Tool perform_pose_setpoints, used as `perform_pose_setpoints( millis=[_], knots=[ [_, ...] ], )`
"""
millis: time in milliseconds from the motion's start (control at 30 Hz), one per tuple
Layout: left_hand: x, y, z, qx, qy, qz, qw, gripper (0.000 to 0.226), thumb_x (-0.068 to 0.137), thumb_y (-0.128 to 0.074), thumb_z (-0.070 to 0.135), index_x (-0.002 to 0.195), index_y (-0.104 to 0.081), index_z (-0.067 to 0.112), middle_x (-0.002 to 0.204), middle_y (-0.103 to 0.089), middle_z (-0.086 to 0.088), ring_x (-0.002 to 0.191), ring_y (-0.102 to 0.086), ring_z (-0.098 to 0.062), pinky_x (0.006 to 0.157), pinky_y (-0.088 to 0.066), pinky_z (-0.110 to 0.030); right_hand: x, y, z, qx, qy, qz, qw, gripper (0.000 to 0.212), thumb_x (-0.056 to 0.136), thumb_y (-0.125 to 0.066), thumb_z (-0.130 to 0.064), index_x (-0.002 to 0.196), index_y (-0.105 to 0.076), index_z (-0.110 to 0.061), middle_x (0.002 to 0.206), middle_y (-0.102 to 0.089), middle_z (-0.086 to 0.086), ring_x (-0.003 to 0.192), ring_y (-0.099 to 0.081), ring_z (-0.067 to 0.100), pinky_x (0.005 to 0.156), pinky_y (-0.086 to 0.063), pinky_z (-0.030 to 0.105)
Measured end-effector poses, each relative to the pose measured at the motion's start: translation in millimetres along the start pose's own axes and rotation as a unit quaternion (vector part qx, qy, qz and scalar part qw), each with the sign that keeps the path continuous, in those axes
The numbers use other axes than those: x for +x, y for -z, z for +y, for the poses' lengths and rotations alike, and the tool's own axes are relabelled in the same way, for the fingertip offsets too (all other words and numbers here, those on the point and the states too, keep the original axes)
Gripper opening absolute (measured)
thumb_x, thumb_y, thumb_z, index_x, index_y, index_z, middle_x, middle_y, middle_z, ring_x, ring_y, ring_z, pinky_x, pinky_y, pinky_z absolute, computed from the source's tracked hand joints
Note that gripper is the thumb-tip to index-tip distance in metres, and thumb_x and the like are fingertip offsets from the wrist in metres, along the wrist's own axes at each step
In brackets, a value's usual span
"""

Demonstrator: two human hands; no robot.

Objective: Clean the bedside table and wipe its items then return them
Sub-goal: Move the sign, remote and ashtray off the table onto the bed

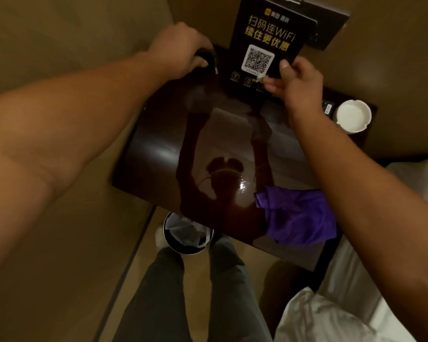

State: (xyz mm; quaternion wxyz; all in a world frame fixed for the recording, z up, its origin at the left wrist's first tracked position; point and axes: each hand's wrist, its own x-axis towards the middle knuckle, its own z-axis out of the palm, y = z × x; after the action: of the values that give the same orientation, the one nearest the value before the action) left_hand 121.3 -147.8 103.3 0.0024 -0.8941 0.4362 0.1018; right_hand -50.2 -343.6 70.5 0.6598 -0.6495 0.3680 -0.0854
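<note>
**Grip and placement: items going back on the bedside table**

Grip, left: the left hand (181, 46) is curled over a small dark object (205, 58) at the far left corner of the bedside table (158, 144); what the object is cannot be told.

Grip, right: the right hand (299, 80) pinches a small pale piece (260, 79) between thumb and fingertips, just in front of the black card (269, 38) with the square code. Whether it is a tag, a scrap or a fitting cannot be told.

Card: stood upright at the back edge of the table, against the wall.

Cloth: a purple cloth (299, 215) is left crumpled on the near right corner, held by neither hand.

Ashtray: a white ashtray (353, 116) is set on the far right corner, well apart from the cloth.

Bin: a lined bin (188, 233) stands on the floor beside the near edge.

Handling note: the step is judged to be returning items. The dark object is best set down squarely in its corner, and the pale piece settled or binned. The glossy top shows every mark, so fingers are best kept off it. The cloth should be lifted last.
</note>
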Motion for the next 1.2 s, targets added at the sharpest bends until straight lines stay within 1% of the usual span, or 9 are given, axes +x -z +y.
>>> perform_pose_setpoints(
  millis=[100,267,333,400,467,600,733,967,1200],
  knots=[
    [-12,11,7,-0.004,-0.005,-0.011,1.0,0.038,0.097,-0.066,0.026,0.133,-0.064,0.014,0.128,-0.068,-0.019,0.117,-0.061,-0.043,0.093,-0.05,-0.05,-14,4,-7,0.0,0.009,0.007,1.0,0.032,0.108,-0.05,-0.014,0.132,-0.051,0.008,0.125,-0.066,0.027,0.087,-0.078,0.019,0.08,-0.062,0.028],
    [-31,22,28,-0.002,-0.03,-0.018,0.999,0.042,0.098,-0.066,0.026,0.137,-0.061,0.013,0.132,-0.066,-0.018,0.122,-0.059,-0.041,0.097,-0.049,-0.048,-44,14,-13,0.008,0.023,0.036,0.999,0.031,0.108,-0.048,-0.013,0.132,-0.05,0.008,0.125,-0.066,0.029,0.084,-0.075,0.018,0.08,-0.063,0.028],
    [-42,23,32,-0.001,-0.04,-0.013,0.999,0.041,0.098,-0.065,0.025,0.137,-0.061,0.013,0.132,-0.066,-0.017,0.122,-0.059,-0.04,0.097,-0.05,-0.049,-62,14,-17,0.017,0.047,0.066,0.997,0.027,0.109,-0.046,-0.012,0.127,-0.051,0.007,0.123,-0.066,0.032,0.083,-0.074,0.021,0.079,-0.063,0.032],
    [-55,21,35,0.003,-0.044,0.003,0.999,0.041,0.099,-0.064,0.025,0.138,-0.061,0.015,0.134,-0.066,-0.015,0.124,-0.058,-0.039,0.098,-0.05,-0.05,-83,14,-19,0.024,0.076,0.094,0.992,0.016,0.109,-0.045,-0.012,0.117,-0.053,-0.001,0.12,-0.067,0.031,0.08,-0.074,0.019,0.079,-0.063,0.036],
    [-70,20,40,0.007,-0.054,0.015,0.998,0.039,0.1,-0.063,0.025,0.138,-0.061,0.018,0.136,-0.065,-0.013,0.125,-0.058,-0.038,0.099,-0.049,-0.052,-107,12,-19,0.033,0.088,0.105,0.99,0.013,0.109,-0.046,-0.011,0.115,-0.054,-0.003,0.118,-0.069,0.029,0.078,-0.073,0.018,0.081,-0.062,0.04],
    [-105,24,55,-0.005,-0.081,0.024,0.996,0.039,0.1,-0.062,0.025,0.138,-0.061,0.02,0.134,-0.065,-0.011,0.125,-0.058,-0.035,0.099,-0.049,-0.051,-155,13,-11,0.041,0.075,0.141,0.986,0.023,0.109,-0.046,-0.011,0.125,-0.053,0.005,0.117,-0.069,0.028,0.078,-0.072,0.019,0.08,-0.062,0.037],
    [-136,27,78,-0.011,-0.112,0.01,0.994,0.038,0.099,-0.063,0.025,0.137,-0.062,0.022,0.132,-0.067,-0.009,0.124,-0.059,-0.033,0.1,-0.049,-0.051,-201,21,3,0.046,0.064,0.18,0.981,0.011,0.108,-0.047,-0.011,0.114,-0.052,-0.002,0.116,-0.068,0.031,0.087,-0.074,0.03,0.085,-0.062,0.045],
    [-173,24,144,-0.014,-0.178,0.007,0.984,0.039,0.099,-0.063,0.026,0.139,-0.059,0.025,0.13,-0.067,-0.007,0.123,-0.06,-0.031,0.098,-0.051,-0.052,-290,56,40,0.047,0.049,0.241,0.968,0.016,0.108,-0.047,-0.012,0.117,-0.057,-0.003,0.109,-0.072,0.016,0.087,-0.073,0.027,0.083,-0.063,0.039],
    [-196,4,218,-0.036,-0.264,0.005,0.964,0.035,0.097,-0.065,0.027,0.132,-0.064,0.026,0.122,-0.07,-0.009,0.114,-0.063,-0.033,0.087,-0.05,-0.048,-362,106,79,0.048,0.038,0.304,0.951,0.017,0.108,-0.048,-0.013,0.118,-0.059,-0.005,0.108,-0.074,0.019,0.093,-0.075,0.036,0.083,-0.064,0.04]
  ],
)
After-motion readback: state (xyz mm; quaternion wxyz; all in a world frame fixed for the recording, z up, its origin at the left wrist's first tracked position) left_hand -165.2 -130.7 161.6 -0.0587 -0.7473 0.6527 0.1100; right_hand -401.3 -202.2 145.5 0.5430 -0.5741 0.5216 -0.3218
